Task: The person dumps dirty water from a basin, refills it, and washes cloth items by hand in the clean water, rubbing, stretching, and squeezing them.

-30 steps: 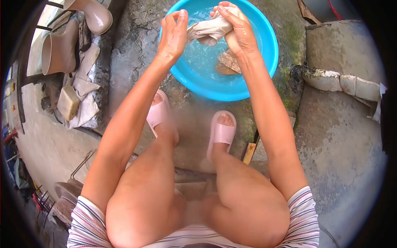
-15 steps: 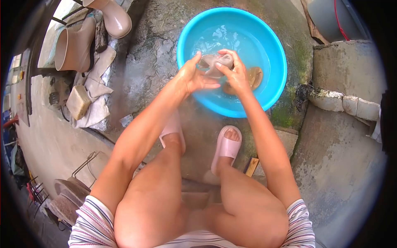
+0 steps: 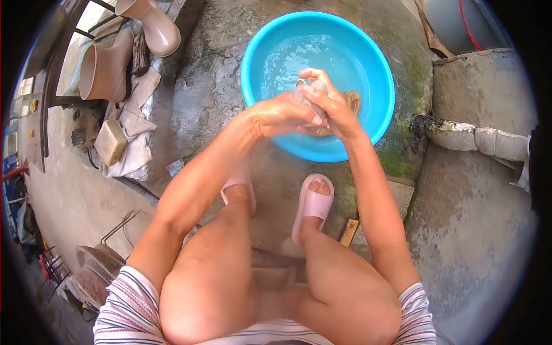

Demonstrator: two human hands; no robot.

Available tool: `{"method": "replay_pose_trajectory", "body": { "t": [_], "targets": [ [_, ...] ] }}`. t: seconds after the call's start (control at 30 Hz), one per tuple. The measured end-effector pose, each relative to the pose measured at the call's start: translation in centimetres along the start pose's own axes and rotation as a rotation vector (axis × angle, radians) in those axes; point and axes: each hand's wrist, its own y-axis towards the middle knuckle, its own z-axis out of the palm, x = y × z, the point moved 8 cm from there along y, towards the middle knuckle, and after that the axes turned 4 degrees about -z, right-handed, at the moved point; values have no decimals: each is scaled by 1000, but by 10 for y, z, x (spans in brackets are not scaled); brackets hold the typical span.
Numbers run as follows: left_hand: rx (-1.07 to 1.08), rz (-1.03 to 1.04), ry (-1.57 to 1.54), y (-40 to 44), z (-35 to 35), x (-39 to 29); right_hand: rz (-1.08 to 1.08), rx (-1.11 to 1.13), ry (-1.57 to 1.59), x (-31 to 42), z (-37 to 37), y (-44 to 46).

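Observation:
Over the blue basin (image 3: 249,95), both hands are closed together on a small wet grey-beige cloth (image 3: 305,99). My left hand (image 3: 286,113) comes in from the left, its fingers pressed around the bunched cloth. From the right, my right hand (image 3: 334,108) grips the same piece with its thumb across it. Much of the cloth is hidden by the fingers, so its exact kind does not show. Cloudy water fills the lower part of the basin. A tan item (image 3: 355,102) lies in the water, partly behind my right hand.
At the left, beige rubber boots (image 3: 105,69) stand near a rag (image 3: 135,138) and a yellowish block (image 3: 110,142). Pink slippers (image 3: 315,206) are on my feet before the basin. A white pipe (image 3: 486,142) and a grey tub (image 3: 463,26) are at the right.
My left hand has moved right and turned over, closing on the cloth beside my right hand. The cloth, more spread out before, is now bunched between both hands.

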Motion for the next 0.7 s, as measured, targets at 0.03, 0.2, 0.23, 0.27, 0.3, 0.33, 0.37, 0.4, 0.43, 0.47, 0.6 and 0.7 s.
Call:
{"method": "replay_pose_trajectory", "body": {
  "t": [0.03, 0.2, 0.23, 0.27, 0.3, 0.33, 0.37, 0.4, 0.43, 0.47, 0.6, 0.7],
  "targets": [
    [7, -44, -34, 3, 7, 2, 31, 82, 380, 2, 11, -5],
    [246, -143, -445, 1, 47, 18, -56, 337, 683, 43, 24, -14],
    [164, -75, -471, 0, 46, 16, -127, 401, 665, 45, 21, -13],
    [81, -2, -497, -1, 45, 10, -196, 470, 645, 53, 24, -14],
    [84, -3, -503, -2, 48, 6, -191, 467, 642, 55, 25, -16],
    [41, -51, -489, -5, 49, 7, -163, 395, 671, 53, 22, -15],
    [-4, -99, -471, -6, 47, 10, -139, 323, 701, 56, 21, -13],
    [-4, -101, -470, -7, 46, 10, -139, 322, 701, 61, 22, -12],
    [-88, -136, -340, -8, 39, 15, -38, 307, 682, 56, 25, -11],
    [-171, -171, -209, -9, 33, 20, 64, 292, 661, 48, 27, -11],
    [-438, -23, 470, 3, 6, 13, 141, 105, 395, 23, 19, -6],
    [-560, 367, 694, 8, -4, 7, 150, -19, 402, 1, 9, -3]
  ]
}}
